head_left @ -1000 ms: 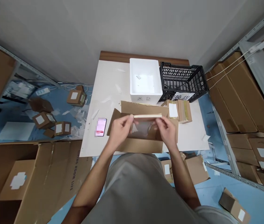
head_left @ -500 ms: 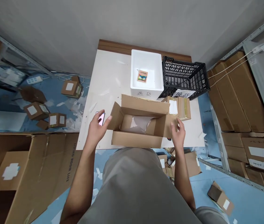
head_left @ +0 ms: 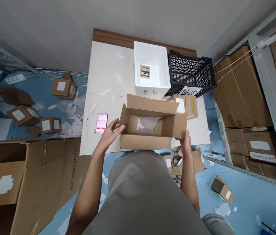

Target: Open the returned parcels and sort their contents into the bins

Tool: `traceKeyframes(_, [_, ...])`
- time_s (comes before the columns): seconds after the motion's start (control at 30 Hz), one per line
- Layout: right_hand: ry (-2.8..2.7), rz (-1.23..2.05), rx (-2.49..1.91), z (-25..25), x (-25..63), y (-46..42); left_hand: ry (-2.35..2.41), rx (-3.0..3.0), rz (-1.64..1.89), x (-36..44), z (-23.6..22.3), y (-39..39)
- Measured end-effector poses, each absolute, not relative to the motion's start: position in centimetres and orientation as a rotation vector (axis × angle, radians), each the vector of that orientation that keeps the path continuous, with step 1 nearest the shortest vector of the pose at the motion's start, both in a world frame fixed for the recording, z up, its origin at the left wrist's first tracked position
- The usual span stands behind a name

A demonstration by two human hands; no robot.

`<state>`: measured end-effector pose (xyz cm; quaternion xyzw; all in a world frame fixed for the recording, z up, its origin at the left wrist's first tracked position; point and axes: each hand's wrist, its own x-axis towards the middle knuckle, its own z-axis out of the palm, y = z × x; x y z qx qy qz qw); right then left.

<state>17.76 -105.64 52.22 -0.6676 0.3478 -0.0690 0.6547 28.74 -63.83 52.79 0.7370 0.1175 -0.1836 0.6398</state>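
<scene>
One open brown box (head_left: 150, 129) sits at the table's (head_left: 108, 94) near edge, white paper inside. The left hand (head_left: 110, 132), fingers spread, touches its left flap; the right hand (head_left: 184, 141) grips its right corner. One phone (head_left: 101, 123) lies beside it. Handwriting on the white foam bin (head_left: 151, 70) is unreadable.

An open box (head_left: 152, 125) sits at the near edge of the white surface (head_left: 108, 75), with crumpled paper (head_left: 146, 123) inside. The left hand (head_left: 110, 133) touches its left flap, fingers spread; the right hand (head_left: 184, 142) presses its right corner. A phone (head_left: 101, 123) lies just left. Behind stand a foam bin (head_left: 152, 75) and black crate (head_left: 189, 76).
</scene>
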Motion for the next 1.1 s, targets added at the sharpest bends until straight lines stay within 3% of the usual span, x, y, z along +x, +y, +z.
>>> traceKeyframes(0.3, [0.637,-0.151,-2.059,54.7,15.9,-100.1,0.097,1.891,-0.235,26.9,54.7,-65.1])
traceKeyframes(0.47, [0.742,-0.286,-2.073,56.7,12.9,-97.8,0.018,2.028,-0.129,25.6,56.7,-63.8])
traceKeyframes(0.67, [0.837,-0.358,-2.079,61.7,6.0,-98.7,0.030,1.961,-0.084,21.8,62.2,-64.8])
traceKeyframes(0.9, [1.048,-0.546,-2.089,66.1,-6.6,-103.7,-0.133,1.898,-0.118,14.9,65.3,-74.1])
traceKeyframes(1.1, [1.352,-0.795,-1.960,64.5,-20.1,-109.5,-0.527,1.733,-0.414,9.9,63.7,-88.9])
